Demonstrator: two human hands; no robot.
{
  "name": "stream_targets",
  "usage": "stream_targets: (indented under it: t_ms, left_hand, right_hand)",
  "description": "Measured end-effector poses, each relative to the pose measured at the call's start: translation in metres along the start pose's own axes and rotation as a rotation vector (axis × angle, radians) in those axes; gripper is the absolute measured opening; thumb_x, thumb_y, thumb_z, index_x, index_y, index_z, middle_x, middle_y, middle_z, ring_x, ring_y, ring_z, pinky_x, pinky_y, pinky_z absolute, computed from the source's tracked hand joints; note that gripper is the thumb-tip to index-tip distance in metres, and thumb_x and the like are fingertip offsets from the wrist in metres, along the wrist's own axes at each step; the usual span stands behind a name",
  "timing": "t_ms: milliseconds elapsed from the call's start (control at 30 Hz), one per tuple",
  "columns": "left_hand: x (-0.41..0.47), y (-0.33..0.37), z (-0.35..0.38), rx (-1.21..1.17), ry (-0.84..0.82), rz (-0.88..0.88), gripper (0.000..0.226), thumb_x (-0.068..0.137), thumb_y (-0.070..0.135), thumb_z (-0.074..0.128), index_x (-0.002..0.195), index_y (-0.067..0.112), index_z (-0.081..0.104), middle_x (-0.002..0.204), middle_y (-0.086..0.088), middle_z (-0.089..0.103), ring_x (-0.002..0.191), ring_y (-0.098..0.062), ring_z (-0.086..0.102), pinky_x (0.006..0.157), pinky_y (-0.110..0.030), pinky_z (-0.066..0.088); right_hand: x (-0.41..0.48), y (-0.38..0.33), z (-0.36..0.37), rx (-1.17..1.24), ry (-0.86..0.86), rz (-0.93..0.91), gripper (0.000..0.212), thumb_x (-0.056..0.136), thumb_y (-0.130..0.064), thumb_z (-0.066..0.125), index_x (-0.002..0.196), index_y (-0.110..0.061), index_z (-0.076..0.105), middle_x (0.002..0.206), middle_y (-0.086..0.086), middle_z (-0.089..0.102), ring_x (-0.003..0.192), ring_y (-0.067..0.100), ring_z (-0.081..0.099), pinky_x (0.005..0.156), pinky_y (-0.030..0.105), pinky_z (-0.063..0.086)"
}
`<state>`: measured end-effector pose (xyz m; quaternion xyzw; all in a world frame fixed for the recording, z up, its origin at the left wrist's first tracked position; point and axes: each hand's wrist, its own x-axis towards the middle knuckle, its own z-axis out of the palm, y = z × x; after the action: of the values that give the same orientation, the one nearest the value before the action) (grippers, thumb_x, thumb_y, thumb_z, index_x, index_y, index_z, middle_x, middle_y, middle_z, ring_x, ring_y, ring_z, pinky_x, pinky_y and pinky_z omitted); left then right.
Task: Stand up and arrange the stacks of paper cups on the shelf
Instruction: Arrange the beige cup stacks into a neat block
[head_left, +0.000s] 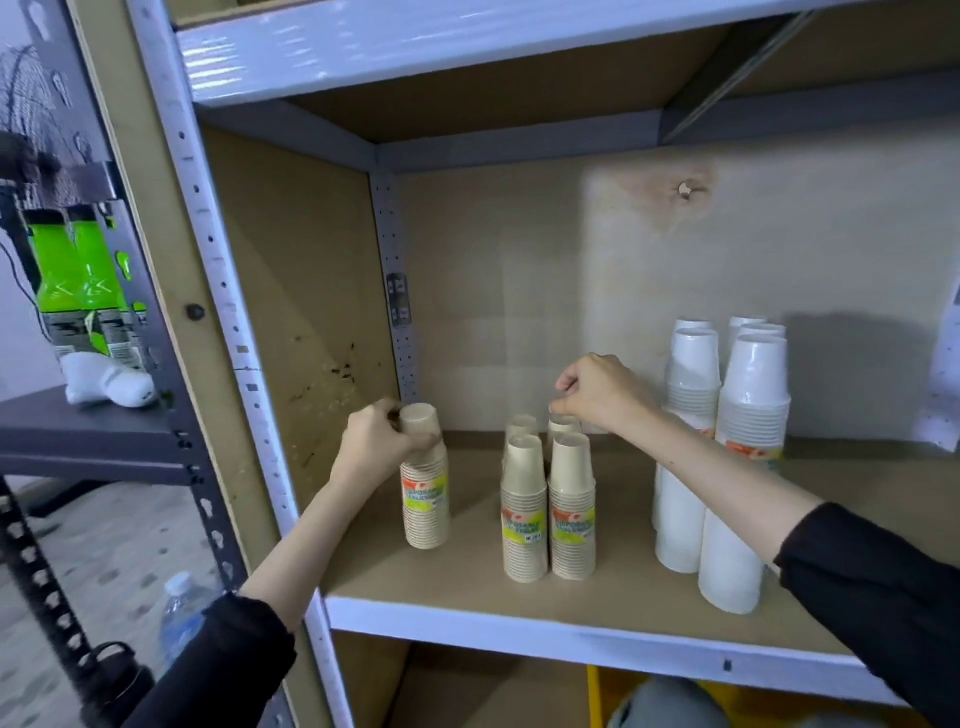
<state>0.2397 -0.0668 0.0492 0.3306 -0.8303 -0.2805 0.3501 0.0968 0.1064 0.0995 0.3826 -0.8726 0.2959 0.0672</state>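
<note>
**Both grips up at the tan cup stacks, middle shelf**

Left grip (382, 449): your fingers are wrapped round the top cups of a lone tan stack (425, 499), left of centre in the frame. That stack is upright on the shelf board (467, 582), leaning slightly. It has a green, yellow and orange label band at mid height.

Right grip (605, 392): fingers curled, knuckles up, fingertips down at the top of the rear right tan stack (563, 425). You cannot tell whether they pinch the top cup or only touch it.

Four tan stacks stand as a tight block at frame centre. The rear right one is under your fingers, with the rear left stack (521, 423) beside it. The two front stacks (524, 519) (573, 514) touch side by side and have labels like the lone stack's. The lone stack stands apart, to the left of this block.

To the right, taller white stacks (748, 415) stand upright in a cluster. Your right forearm crosses in front of them. Both arms are in black sleeves pushed back from the wrist.

Far left of the frame: a dark rack (78, 421) holds green bottles (78, 280). Lower left, a clear water bottle (182, 613) stands on the floor, with a black bottle (117, 675) below it in the frame.
</note>
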Motion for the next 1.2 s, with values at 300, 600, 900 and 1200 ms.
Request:
stream_targets:
  t_ms: [300,600,900,1200]
  left_hand:
    - [-0.048,0.028,0.007,0.023,-0.120,0.136,0.042,0.066,0.026,0.079,0.103,0.009,0.068,0.095,-0.005,0.070,0.089,-0.019,0.064,0.074,-0.030,0.051]
    - [-0.061,0.043,0.040,-0.011,-0.139,0.103,0.045,0.067,0.028,0.079,0.105,0.007,0.065,0.097,-0.008,0.069,0.095,-0.026,0.064,0.079,-0.032,0.051]
    - [-0.064,0.043,0.061,-0.015,-0.172,0.046,0.052,0.069,0.031,0.079,0.110,0.005,0.061,0.104,-0.010,0.068,0.092,-0.022,0.063,0.075,-0.028,0.048]
    - [-0.068,0.040,0.061,0.034,-0.342,0.082,0.057,0.069,0.025,0.080,0.115,0.004,0.055,0.113,-0.011,0.064,0.089,-0.016,0.055,0.078,-0.029,0.049]
  right_hand:
    - [-0.022,-0.002,-0.008,0.053,0.026,-0.037,0.032,0.077,-0.007,0.066,0.103,0.011,0.065,0.111,0.026,0.067,0.105,0.035,0.061,0.091,0.039,0.050]
    - [-0.027,0.006,-0.004,0.038,0.019,-0.032,0.036,0.076,-0.010,0.068,0.103,0.013,0.064,0.110,0.028,0.066,0.107,0.036,0.059,0.091,0.042,0.049]
    - [-0.027,0.015,-0.006,0.048,0.027,-0.016,0.037,0.074,-0.012,0.069,0.101,0.013,0.065,0.108,0.028,0.067,0.105,0.036,0.060,0.090,0.043,0.050]
    - [-0.028,0.015,-0.003,0.069,0.013,-0.005,0.032,0.076,-0.012,0.069,0.103,0.007,0.067,0.111,0.017,0.067,0.106,0.029,0.059,0.087,0.034,0.048]
